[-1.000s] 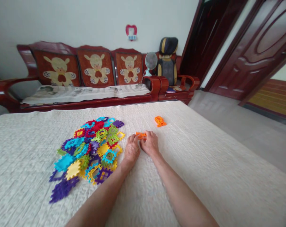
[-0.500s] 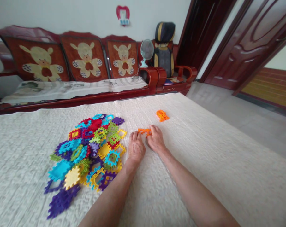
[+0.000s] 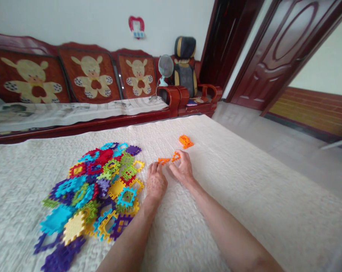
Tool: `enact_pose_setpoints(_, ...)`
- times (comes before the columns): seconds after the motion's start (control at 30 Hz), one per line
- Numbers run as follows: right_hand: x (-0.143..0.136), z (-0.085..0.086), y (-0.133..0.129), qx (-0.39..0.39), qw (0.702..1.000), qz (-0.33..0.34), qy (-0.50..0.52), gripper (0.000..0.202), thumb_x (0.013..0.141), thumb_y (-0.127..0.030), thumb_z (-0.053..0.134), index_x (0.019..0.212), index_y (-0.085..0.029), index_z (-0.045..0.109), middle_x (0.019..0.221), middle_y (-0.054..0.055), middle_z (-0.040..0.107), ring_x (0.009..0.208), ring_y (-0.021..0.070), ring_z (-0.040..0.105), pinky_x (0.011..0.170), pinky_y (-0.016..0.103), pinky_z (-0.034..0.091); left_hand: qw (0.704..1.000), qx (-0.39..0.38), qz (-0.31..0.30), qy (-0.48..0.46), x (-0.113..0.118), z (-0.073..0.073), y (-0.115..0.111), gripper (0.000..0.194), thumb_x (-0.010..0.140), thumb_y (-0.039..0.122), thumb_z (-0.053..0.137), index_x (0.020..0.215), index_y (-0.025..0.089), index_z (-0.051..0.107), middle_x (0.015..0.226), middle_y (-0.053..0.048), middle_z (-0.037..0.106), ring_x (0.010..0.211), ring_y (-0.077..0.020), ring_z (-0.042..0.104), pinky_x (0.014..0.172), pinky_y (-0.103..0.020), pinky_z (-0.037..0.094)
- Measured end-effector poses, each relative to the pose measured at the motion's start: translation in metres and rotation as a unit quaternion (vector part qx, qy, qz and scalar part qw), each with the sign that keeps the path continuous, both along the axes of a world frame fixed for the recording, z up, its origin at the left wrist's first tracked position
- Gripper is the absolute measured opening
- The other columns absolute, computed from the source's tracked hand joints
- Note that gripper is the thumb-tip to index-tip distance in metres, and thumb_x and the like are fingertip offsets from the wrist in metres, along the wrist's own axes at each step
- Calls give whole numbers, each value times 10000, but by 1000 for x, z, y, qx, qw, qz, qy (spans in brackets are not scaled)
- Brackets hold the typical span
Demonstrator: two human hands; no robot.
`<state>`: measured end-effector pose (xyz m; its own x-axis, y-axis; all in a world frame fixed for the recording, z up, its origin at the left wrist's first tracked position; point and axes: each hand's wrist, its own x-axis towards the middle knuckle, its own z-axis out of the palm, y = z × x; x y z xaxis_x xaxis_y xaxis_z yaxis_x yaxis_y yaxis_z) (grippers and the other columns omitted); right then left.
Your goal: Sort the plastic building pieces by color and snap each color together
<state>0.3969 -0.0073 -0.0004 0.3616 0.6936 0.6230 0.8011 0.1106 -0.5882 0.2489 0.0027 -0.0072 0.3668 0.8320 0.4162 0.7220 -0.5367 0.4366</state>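
Note:
My right hand (image 3: 183, 168) pinches an orange open-framed interlocking piece (image 3: 176, 156), tilted up off the cloth between thumb and fingers. A second orange interlocking piece (image 3: 163, 161) lies at the fingertips of my left hand (image 3: 156, 179), whose fingers are bent over its near edge. The two orange pieces are apart, with a small gap between them. Beyond my right hand sits a small heap of orange pieces (image 3: 185, 141). To the left of my left hand spreads a pile of toothed plastic pieces (image 3: 117, 189) in blue, purple, red, green and yellow.
A quilted white cloth (image 3: 230, 181) covers the surface under everything. Behind it stand a wooden sofa (image 3: 122, 118) with bear cushions, a small fan (image 3: 165, 66) and a chair (image 3: 185, 77). A brown door (image 3: 261, 56) is at the right.
The orange pieces, close together in a row before, are now separated. My right hand has lifted and tilted its piece. The whole view has shifted slightly.

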Motion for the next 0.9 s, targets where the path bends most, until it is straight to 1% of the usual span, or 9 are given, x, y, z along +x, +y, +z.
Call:
enact_pose_setpoints(0.07, 20, 5, 8, 30, 999, -23, -2, 531, 724, -296, 606, 1230, -175, 501, 1166, 127, 579, 1091, 257, 536, 972, 426, 445, 1000, -4, 0, 5, 0, -2, 1, 467, 823, 25, 375, 1226, 109, 596, 1256, -134, 590, 1242, -241, 477, 1088, -390, 419)
enact_pose_setpoints(0.17, 59, 11, 24, 43, 996, -61, -39, 525, 718, -327, 598, 1209, -164, 510, 1178, 143, 586, 1116, 272, 521, 1004, 458, 410, 1000, 10, -5, -6, 0, -5, 1, 484, 809, 10, 382, 1238, 108, 585, 1242, -135, 593, 1231, -246, 484, 1081, -420, 425)
enact_pose_setpoints(0.27, 91, 10, 38, 12, 995, -85, -49, 495, 723, -353, 589, 1173, -156, 533, 1161, 145, 604, 1106, 273, 530, 1006, 453, 405, 999, 32, -13, -36, 0, -9, 2, 487, 797, -1, 377, 1220, 109, 591, 1209, -143, 603, 1210, -260, 496, 1061, -456, 441)
enact_pose_setpoints(0.33, 102, 5, 44, -10, 995, -86, -44, 496, 715, -350, 591, 1168, -153, 541, 1159, 144, 609, 1103, 275, 537, 1001, 446, 410, 998, 39, -16, -53, 1, -12, 3, 485, 791, -3, 379, 1208, 119, 595, 1213, -144, 600, 1210, -267, 495, 1059, -468, 441)
enact_pose_setpoints(0.47, 107, -7, 50, -25, 995, -84, -38, 513, 702, -314, 595, 1189, -161, 542, 1159, 133, 607, 1104, 274, 542, 994, 442, 419, 997, 31, -16, -62, 1, -14, 3, 482, 796, -2, 380, 1213, 123, 588, 1237, -149, 590, 1225, -269, 485, 1061, -471, 437)
enact_pose_setpoints(0.6, 107, -11, 51, -41, 995, -83, -30, 522, 702, -306, 597, 1202, -168, 542, 1170, 127, 598, 1110, 264, 545, 993, 419, 427, 998, 29, -12, -51, 1, -12, 3, 494, 793, 2, 374, 1223, 127, 583, 1230, -140, 595, 1214, -255, 494, 1061, -456, 441)
enact_pose_setpoints(0.7, 107, -10, 50, -59, 994, -92, -29, 538, 696, -307, 605, 1215, -180, 536, 1201, 123, 583, 1126, 266, 539, 984, 427, 435, 999, 30, -15, -41, 1, -10, 3, 518, 779, -16, 378, 1239, 121, 573, 1214, -128, 605, 1199, -233, 509, 1071, -439, 440)
enact_pose_setpoints(0.8, 104, -4, 48, -36, 993, -100, -51, 530, 695, -300, 616, 1203, -166, 546, 1253, 144, 552, 1179, 286, 506, 1009, 461, 413, 999, 37, -9, -36, 1, -12, 4, 490, 782, -22, 387, 1220, 90, 576, 1204, -144, 610, 1216, -233, 508, 1080, -433, 435)
enact_pose_setpoints(0.9, 92, 4, 44, 18, 996, -43, -73, 461, 752, -265, 573, 1198, -151, 550, 1244, 158, 554, 1195, 273, 500, 1032, 452, 400, 998, 48, 0, -35, 1, -16, 4, 470, 791, -10, 387, 1222, 53, 564, 1211, -183, 610, 1258, -268, 488, 1090, -477, 421)
